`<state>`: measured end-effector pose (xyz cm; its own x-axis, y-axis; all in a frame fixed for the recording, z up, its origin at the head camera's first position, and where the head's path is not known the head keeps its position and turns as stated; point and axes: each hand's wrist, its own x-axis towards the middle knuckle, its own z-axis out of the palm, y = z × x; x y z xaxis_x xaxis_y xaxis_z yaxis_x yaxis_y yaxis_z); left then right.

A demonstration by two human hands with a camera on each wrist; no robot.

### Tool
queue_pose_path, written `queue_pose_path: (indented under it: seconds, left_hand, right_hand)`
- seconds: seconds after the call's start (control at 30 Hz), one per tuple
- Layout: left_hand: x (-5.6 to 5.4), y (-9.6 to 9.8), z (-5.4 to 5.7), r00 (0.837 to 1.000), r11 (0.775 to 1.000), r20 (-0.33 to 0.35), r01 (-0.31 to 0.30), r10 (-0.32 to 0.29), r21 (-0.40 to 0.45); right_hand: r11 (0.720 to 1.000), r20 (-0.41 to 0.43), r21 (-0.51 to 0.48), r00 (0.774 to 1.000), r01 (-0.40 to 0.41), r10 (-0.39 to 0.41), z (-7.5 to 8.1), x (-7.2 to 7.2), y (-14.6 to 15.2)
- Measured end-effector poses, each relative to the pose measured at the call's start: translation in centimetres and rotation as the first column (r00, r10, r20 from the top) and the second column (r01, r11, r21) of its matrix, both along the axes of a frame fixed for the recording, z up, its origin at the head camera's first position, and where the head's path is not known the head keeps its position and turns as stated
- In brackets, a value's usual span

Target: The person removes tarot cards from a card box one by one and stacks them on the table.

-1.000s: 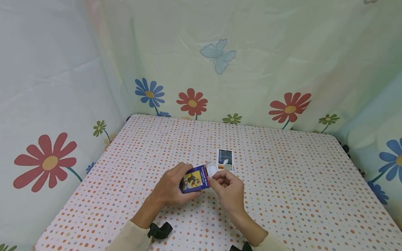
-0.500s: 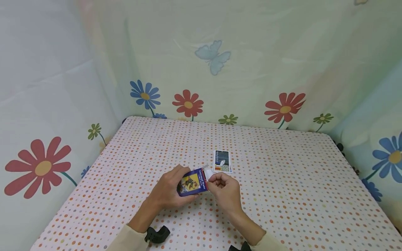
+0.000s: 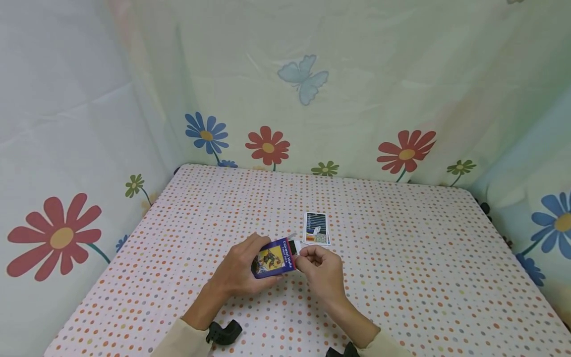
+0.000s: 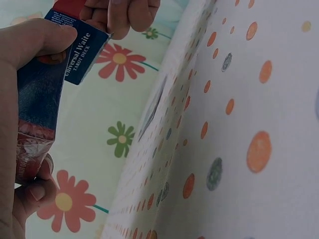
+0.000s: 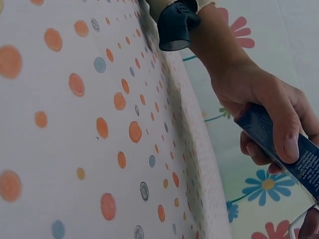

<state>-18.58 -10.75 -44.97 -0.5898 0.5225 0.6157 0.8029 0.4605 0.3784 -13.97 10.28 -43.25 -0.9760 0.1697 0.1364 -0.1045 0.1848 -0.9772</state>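
Note:
In the head view my left hand (image 3: pixel 241 265) grips a blue tarot card box (image 3: pixel 270 259) lettered "Universal Waite Tarot Deck", tilted above the table. The box's end toward the right is open, with a red inner edge, and a white and black piece shows in the opening. The thumb and curled fingers of my right hand (image 3: pixel 323 273) pinch the flap at that end. From the left wrist the blue end flap (image 4: pixel 82 52) stands out at an angle, my right fingers right at it. Just beyond the hands lies a small pile of tarot cards (image 3: pixel 315 228).
A white cloth with coloured dots covers the table (image 3: pixel 401 258). Curtains (image 3: pixel 357 99) printed with flowers and a butterfly stand close behind it and at both sides. Black wrist-camera mounts (image 3: pixel 224 332) hang below the wrists.
The head view has shifted slightly. At the box's opening a dark patch now shows where white was seen before. Both hands keep nearly the same hold, and the card pile stays put.

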Motion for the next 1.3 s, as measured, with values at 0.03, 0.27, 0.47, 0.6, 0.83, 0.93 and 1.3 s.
queue_pose_path:
  seconds: [0.03,0.27,0.47,0.6,0.83,0.93,1.3]
  left_hand:
    - [0.0,0.0,0.0,1.0,1.0,0.0,0.002,-0.002,0.0]
    - [0.0,-0.1,0.0,1.0,1.0,-0.006,0.005,-0.005,0.002]
    - [-0.1,-0.1,0.0,1.0,1.0,-0.027,0.013,-0.012,0.01]
    - [-0.1,-0.1,0.0,0.999,1.0,-0.034,0.009,-0.009,0.014]
    - [-0.1,0.1,0.2,1.0,1.0,-0.028,-0.009,0.009,0.007]
    - [-0.1,0.1,0.3,1.0,1.0,-0.027,-0.013,0.013,0.004]
    - [0.0,0.0,0.3,1.0,1.0,-0.013,-0.018,0.018,0.006]
  right_hand:
    - [1.0,0.001,-0.001,1.0,0.0,0.0,0.0,0.0,0.0]
    - [1.0,0.009,0.014,1.0,0.011,-0.011,0.1,-0.2,0.2]
    - [1.0,0.006,0.008,1.0,0.017,-0.017,0.1,-0.4,0.4]
    - [1.0,0.007,-0.017,1.0,0.008,-0.008,0.4,-0.4,0.6]
    - [0.999,0.02,-0.033,1.0,0.018,-0.017,0.8,-0.7,1.0]
    - [1.0,0.023,-0.027,1.0,0.015,-0.015,0.8,-0.8,1.1]
    - [0.996,0.055,-0.076,0.998,0.037,-0.033,0.8,-1.0,1.4]
